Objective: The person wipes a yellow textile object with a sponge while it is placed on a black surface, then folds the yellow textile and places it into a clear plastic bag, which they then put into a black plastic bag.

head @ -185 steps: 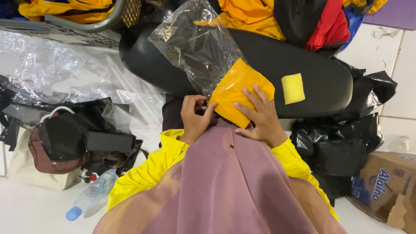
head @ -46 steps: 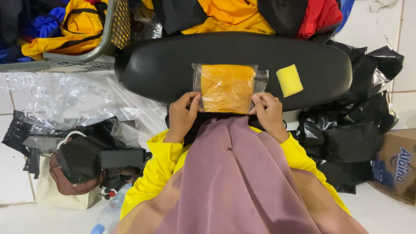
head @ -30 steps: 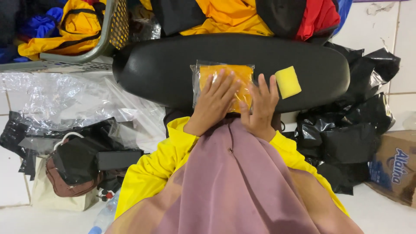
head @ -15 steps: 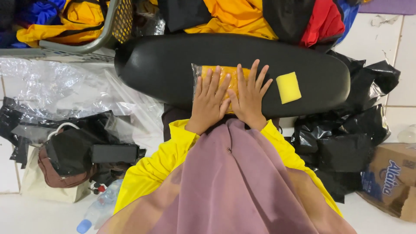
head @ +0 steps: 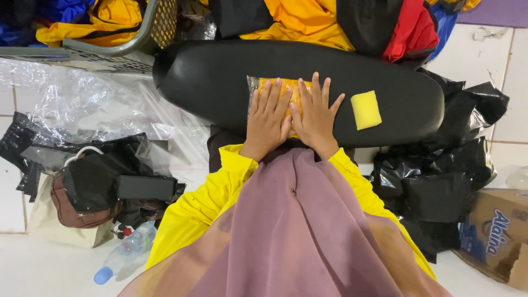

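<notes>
While both palms lie flat, side by side and touching, the left hand (head: 268, 116) and the right hand (head: 315, 114) press down on a clear plastic bag (head: 254, 88) that holds a folded yellow cloth (head: 294, 91). The fingers of each hand are stretched out straight and slightly spread, gripping nothing, only resting on the bag. The bag sits on the black cushion (head: 209, 82), close to its near edge and about midway along it; its long axis runs along the cushion, left to right, though the hands cover most of it and its right end cannot be made out. A yellow sponge (head: 366, 109) lies on the same cushion toward its right end, near the right hand but apart from it. Beyond the cushion's left end, a grey basket (head: 110, 49) holds yellow and blue cloth (head: 82, 22).
</notes>
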